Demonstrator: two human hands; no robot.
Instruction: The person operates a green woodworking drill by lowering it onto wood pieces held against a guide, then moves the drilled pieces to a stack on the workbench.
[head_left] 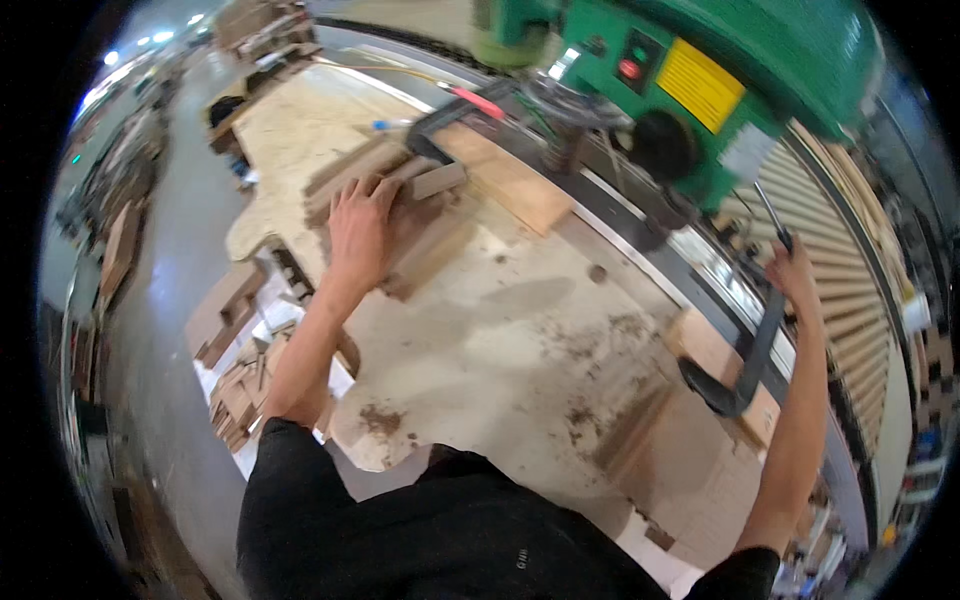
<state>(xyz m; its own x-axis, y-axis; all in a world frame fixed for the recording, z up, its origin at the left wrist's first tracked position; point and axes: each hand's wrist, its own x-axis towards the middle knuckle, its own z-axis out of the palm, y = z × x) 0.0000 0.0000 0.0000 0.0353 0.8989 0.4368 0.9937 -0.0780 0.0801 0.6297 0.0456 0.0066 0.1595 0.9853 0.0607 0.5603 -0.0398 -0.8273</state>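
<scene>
My left hand [360, 228] is closed over a wooden block in a stack of brown wooden blocks [420, 235] at the left of the plywood worktop [480, 330]. Its fingers curl over the wood; motion blur hides the exact hold. Far out to the right, my right hand [795, 278] is wrapped round the dark grip of a metal lever [770, 210] on a green drill press [740, 50]. The machine's chuck [565, 110] hangs beyond the blocks, above the far edge of the worktop.
Black clamps [735, 393] sit on pale boards along the worktop's far edge, with a wooden fence board [505, 180] between them and the blocks. Sawdust [600, 370] lies on the plywood. Wood offcuts [240, 395] fill a box at lower left. A red-handled tool [477, 102] lies behind.
</scene>
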